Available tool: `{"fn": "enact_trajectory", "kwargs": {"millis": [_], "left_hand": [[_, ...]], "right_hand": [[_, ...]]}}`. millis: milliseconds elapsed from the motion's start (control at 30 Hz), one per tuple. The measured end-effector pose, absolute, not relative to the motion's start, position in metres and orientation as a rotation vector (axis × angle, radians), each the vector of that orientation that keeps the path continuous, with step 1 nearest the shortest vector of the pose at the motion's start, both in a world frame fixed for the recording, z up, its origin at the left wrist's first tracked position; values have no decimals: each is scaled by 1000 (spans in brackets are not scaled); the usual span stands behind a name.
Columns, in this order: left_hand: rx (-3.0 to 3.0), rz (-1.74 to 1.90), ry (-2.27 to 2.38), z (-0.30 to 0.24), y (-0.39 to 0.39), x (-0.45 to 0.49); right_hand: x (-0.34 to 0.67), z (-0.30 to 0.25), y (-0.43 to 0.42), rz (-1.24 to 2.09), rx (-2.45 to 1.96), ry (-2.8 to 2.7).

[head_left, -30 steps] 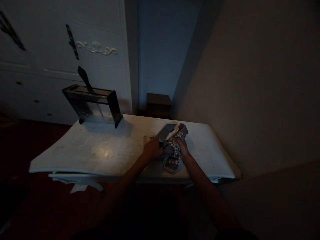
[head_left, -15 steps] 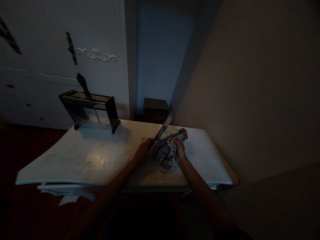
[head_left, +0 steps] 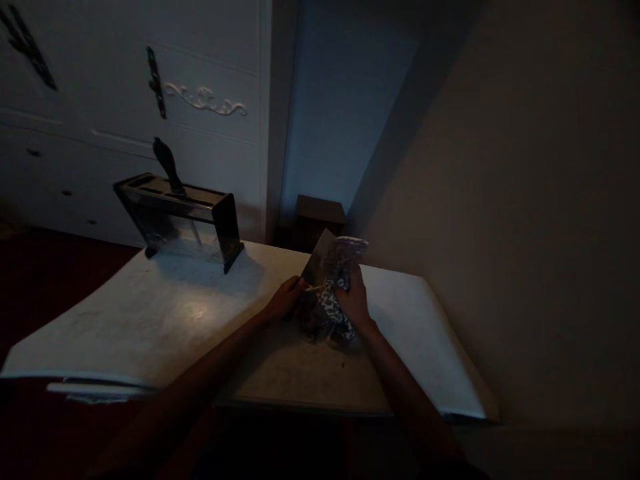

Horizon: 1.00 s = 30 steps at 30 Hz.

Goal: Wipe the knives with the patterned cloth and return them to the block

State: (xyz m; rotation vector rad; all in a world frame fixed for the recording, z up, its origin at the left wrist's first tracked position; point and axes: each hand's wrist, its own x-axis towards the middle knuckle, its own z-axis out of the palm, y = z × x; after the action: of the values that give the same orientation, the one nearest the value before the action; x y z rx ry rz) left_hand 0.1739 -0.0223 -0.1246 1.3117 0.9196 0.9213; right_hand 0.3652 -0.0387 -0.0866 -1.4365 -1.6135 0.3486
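We judge the work under way but unfinished: our left hand [head_left: 289, 297] grips the knife [head_left: 315, 260] over the table [head_left: 165, 313], our right hand [head_left: 357, 300] bunches the cloth [head_left: 330, 305] against it, and a second knife [head_left: 167, 165] stands in the block [head_left: 227, 233].

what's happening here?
A person grips a broad-bladed knife in the left hand and a bunched patterned cloth in the right hand; the cloth partly hides the knife. Both are over a white table, where a knife rack stands to the left, holding another knife with a black handle.
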Motion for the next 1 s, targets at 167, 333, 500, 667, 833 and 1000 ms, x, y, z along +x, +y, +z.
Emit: {"fn": "enact_trajectory", "kwargs": {"millis": [167, 333, 500, 667, 833, 1000], "left_hand": [[1224, 888, 856, -135, -18, 174], [1146, 905, 803, -143, -19, 173], [1145, 932, 788, -141, -21, 173], [1152, 962, 879, -142, -22, 176], [1152, 985, 867, -143, -23, 175], [1215, 925, 866, -138, -23, 174]], "right_hand": [[354, -73, -37, 198, -1702, -2079], [345, -66, -42, 85, -1721, -2451], [349, -63, -50, -37, -1863, -2602], [366, -66, -47, 17, -2000, -2448], [391, -70, -34, 464, -1965, -1978], [397, -65, -34, 431, -1862, -1767]]}}
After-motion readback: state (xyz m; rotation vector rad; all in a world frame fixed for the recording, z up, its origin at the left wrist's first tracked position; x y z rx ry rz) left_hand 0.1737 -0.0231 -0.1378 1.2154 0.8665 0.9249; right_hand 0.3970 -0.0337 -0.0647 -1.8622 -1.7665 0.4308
